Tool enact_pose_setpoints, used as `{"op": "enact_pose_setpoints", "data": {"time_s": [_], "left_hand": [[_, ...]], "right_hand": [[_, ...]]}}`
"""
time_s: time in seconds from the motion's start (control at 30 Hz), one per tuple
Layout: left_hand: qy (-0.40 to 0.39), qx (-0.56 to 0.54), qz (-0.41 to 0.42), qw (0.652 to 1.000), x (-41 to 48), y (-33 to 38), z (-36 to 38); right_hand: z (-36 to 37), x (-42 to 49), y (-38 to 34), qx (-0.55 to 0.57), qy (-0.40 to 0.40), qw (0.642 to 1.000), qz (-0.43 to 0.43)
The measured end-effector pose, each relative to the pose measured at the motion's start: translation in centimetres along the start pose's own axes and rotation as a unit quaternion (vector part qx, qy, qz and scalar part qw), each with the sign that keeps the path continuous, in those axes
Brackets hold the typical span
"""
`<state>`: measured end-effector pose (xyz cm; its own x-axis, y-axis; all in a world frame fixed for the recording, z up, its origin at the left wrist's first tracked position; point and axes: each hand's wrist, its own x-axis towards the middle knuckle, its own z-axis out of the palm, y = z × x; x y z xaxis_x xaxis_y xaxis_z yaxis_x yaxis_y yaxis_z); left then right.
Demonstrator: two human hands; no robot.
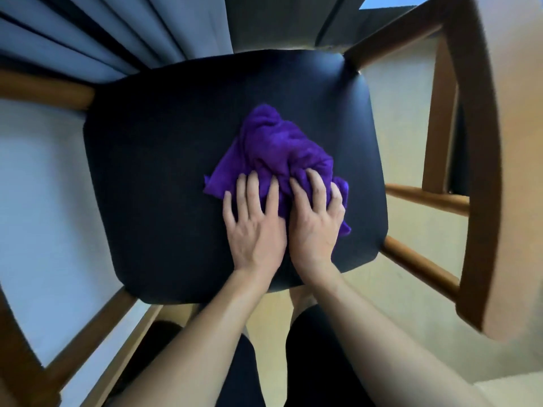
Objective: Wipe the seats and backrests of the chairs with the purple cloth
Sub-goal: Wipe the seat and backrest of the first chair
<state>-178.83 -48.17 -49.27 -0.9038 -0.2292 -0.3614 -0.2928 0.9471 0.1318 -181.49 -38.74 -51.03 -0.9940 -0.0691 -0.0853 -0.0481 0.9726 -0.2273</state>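
Wiping seat: left hand fingers spread flat on cloth, right hand fingers bunching it; next likely push toward 9 o'clock side.

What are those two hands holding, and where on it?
The purple cloth, on the black seat. The right hand grips its bunched near edge; the left hand presses flat fingers on the near-left part.

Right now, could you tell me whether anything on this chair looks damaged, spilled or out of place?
Nothing stands out. The black seat looks whole and unstained; the wooden frame shows no break. The purple cloth is bunched rather than folded, with the left hand pressing it and the right hand gripping it.
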Motion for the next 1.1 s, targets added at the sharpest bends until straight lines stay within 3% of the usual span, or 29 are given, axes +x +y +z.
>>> {"op": "enact_pose_setpoints", "data": {"time_s": [0.1,0.23,0.33,0.43,0.63,0.87,1.1], "left_hand": [[-0.016,-0.007,0.043,0.999,0.7,-0.2,-0.6],[0.005,-0.025,0.105,0.994,7.9,0.7,-2.1],[0.004,-0.013,0.161,0.987,13.3,3.7,-2.5],[-0.003,-0.006,0.164,0.986,16.1,6.3,-3.2],[0.006,-0.009,0.176,0.984,13.2,5.4,-2.0],[-0.04,0.02,0.235,0.971,6.1,2.1,-1.8],[-0.033,0.008,0.275,0.961,13.4,6.8,-2.2]], "right_hand": [[0.0,-0.1,0.1,0.004,0.011,1.0,0.013],[-0.1,7.2,-0.1,0.0,0.058,0.994,0.098],[-0.6,14.1,1.8,0.002,0.039,0.988,0.15],[-1.2,17.3,3.7,0.033,0.024,0.983,0.181],[-0.7,12.7,2.6,0.029,0.049,0.983,0.174],[-0.3,2.0,0.5,0.032,0.05,0.971,0.233],[-0.8,10.3,4.0,0.042,0.052,0.954,0.291]]}}
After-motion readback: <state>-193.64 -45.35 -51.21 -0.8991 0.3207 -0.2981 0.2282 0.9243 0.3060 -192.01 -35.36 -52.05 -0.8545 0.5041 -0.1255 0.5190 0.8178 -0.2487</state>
